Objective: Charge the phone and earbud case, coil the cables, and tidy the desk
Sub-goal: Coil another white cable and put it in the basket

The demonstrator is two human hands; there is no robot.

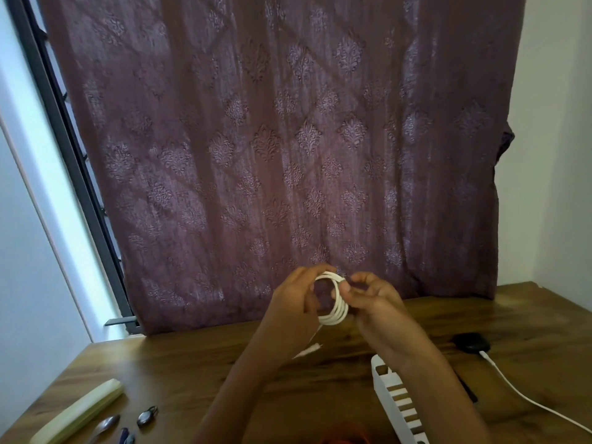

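The right hand's (378,304) thumb and forefinger (360,277) pinch the top of a coiled white cable (340,310), and its other fingers curl in behind the loops. The left hand (293,304) faces it from nine o'clock, with its fingers bent round the far side of the coil and its thumb on the near side, so both hands grip the same bundle. The coil stands upright between them, several loops lying close together, raised above the desk in front of the curtain's lower edge. A loose end with a white plug (312,347) hangs from under the left hand toward seven o'clock; whether it touches the wood cannot be told.

Below lies the wooden desk (198,373). At four o'clock from the hands a black earbud case (471,342) rests on it with a second white cable (525,400) plugged in, which runs off toward the lower right corner. A white slotted rack (400,405) stands just under the right forearm. Toward seven o'clock, near the desk's front left corner, lie a pale cream box (80,411), a spoon (107,424) and a small round dark metal piece (148,416) — each close to the next.

Behind the desk hangs a purple patterned curtain (288,139), with a dark window frame (73,155) at nine o'clock.
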